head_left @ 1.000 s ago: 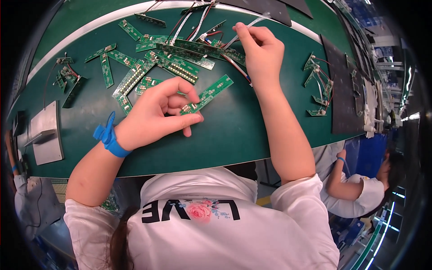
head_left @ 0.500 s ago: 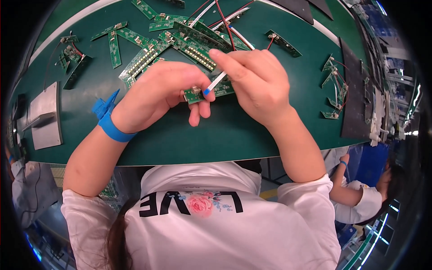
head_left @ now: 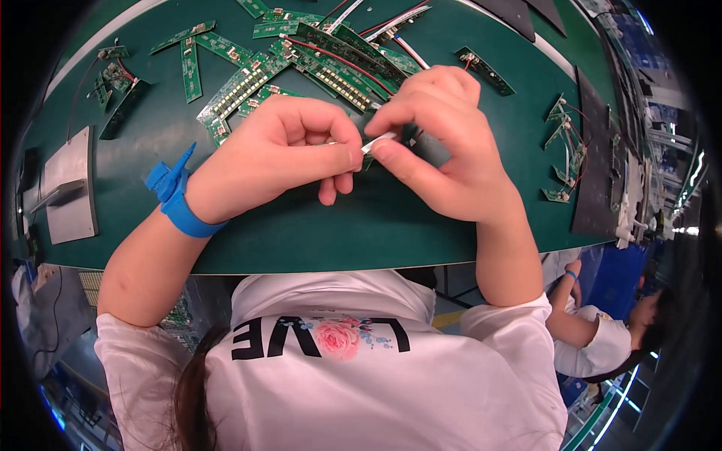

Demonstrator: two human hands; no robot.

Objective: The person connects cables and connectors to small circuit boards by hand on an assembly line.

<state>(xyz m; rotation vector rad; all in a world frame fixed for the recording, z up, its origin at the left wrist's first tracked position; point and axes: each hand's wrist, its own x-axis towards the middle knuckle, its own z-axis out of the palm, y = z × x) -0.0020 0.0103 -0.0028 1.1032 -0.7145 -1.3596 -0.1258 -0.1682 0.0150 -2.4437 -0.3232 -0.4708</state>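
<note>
Both my hands meet above the middle of the green table (head_left: pixel 361 240). My left hand (head_left: pixel 282 146), with a blue strap on its wrist, is closed in a pinch around a small green circuit board (head_left: pixel 367 161). Most of that board is hidden behind the fingers. Between the two hands runs a short white flat ribbon cable (head_left: pixel 378 141); its left end disappears at my left thumb tip. My right hand (head_left: pixel 447 143) pinches the cable between thumb and forefinger, the other fingers curled above. Whether the cable sits in the board's connector cannot be seen.
Several green circuit boards (head_left: pixel 239 94) lie piled beyond my hands, some with wires. A wired board (head_left: pixel 485 71) stands at the far right, linked boards (head_left: pixel 564 146) nearer. A metal plate (head_left: pixel 71 188) with a handle lies left. Another person (head_left: pixel 594 331) sits at right.
My left thumb has come over the cable's blue end and the board, hiding both. The right hand has turned, so its thumb now shows on the cable. The view has shifted slightly.
</note>
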